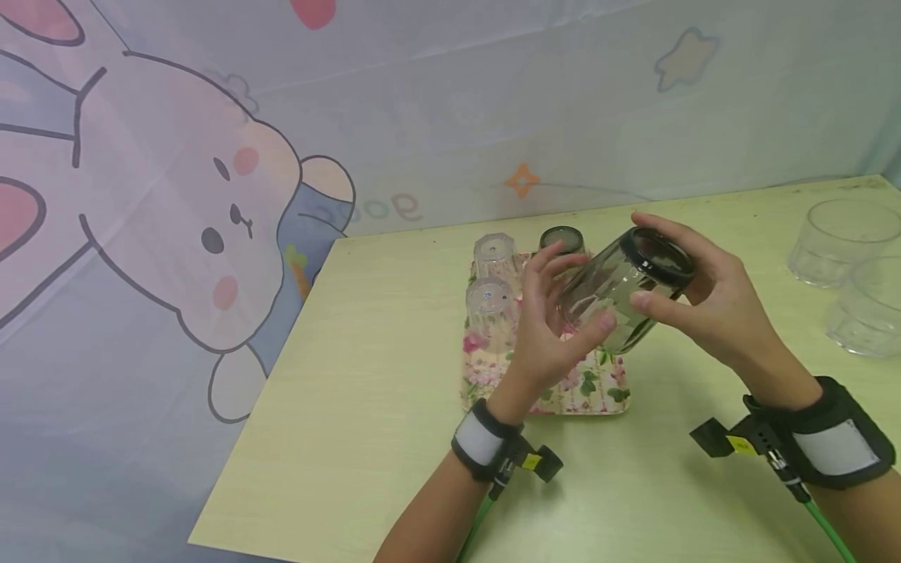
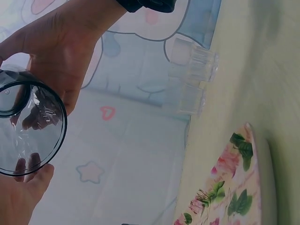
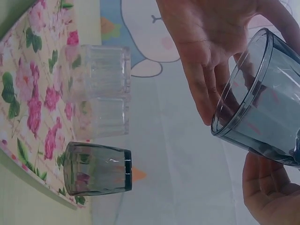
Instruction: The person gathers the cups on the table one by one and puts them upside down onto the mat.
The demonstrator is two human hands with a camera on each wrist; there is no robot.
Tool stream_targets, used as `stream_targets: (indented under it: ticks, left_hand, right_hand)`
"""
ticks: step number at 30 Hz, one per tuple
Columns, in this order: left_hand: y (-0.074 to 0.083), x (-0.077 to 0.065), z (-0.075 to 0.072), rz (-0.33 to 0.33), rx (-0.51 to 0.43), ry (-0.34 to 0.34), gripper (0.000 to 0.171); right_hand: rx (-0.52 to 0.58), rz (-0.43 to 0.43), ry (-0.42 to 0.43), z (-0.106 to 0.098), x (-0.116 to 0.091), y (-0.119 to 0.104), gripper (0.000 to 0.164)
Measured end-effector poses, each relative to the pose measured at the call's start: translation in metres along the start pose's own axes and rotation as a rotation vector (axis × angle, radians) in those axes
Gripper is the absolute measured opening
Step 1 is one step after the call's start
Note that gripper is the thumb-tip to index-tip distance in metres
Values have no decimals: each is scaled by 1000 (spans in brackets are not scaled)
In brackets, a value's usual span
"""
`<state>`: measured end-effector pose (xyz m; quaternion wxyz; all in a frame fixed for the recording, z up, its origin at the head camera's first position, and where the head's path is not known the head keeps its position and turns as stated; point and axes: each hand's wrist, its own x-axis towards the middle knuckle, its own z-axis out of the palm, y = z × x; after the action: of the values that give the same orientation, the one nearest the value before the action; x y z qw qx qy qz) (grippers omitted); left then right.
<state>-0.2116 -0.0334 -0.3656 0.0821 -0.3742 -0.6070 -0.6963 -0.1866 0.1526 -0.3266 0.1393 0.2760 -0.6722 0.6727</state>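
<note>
A smoky grey drinking glass (image 1: 615, 293) is held tilted in the air over the right side of a floral tray (image 1: 584, 399), its dark thick base toward the upper right. My right hand (image 1: 725, 313) grips it around the base, with the thumb along the near side. At the mouth end, my left hand (image 1: 545, 336) holds the glass between thumb and fingers. The glass's round rim (image 2: 64, 119) faces the left wrist camera. Behind my hands on the tray, a second grey glass (image 3: 98, 168) stands mouth down, beside two clear glasses (image 1: 490, 301), also upside down.
Two clear tumblers (image 1: 838, 242) stand at the table's right side. The pale yellow table (image 1: 338, 407) ends at a back edge against a printed cloth (image 1: 436, 117) with a rabbit. A green cable (image 1: 831, 532) runs from each wrist band.
</note>
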Motion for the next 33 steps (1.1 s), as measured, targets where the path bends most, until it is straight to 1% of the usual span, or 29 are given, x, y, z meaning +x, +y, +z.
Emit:
stream_targets:
  ticks: [2, 8, 13, 15, 20, 26, 31, 33]
  left_hand:
    - [-1, 0, 0, 12, 15, -13, 87]
    - [-2, -1, -2, 36, 55, -38, 83]
    - [-3, -1, -3, 59, 78, -42, 79]
    - [-3, -1, -3, 58, 75, -41, 77]
    - [-4, -3, -2, 50, 80, -35, 76]
    - [-6, -4, -2, 51, 95, -40, 76]
    - [-8, -5, -1, 54, 84, -63, 76]
    - [-9, -5, -2, 64, 75, -72, 75]
  right_hand:
    - [-19, -1, -6, 0, 0, 0, 71]
    - [-146, 34, -3, 1, 0, -1, 75]
    - [-183, 50, 6, 0, 0, 0, 72]
    - [-195, 56, 11, 0, 0, 0, 71]
    - [-266, 84, 26, 0, 0, 0, 70]
    - [-281, 83, 27, 1, 0, -3, 67]
    - [-295, 73, 18, 3, 0, -6, 66]
    - [-296, 66, 13, 4, 0, -7, 66]
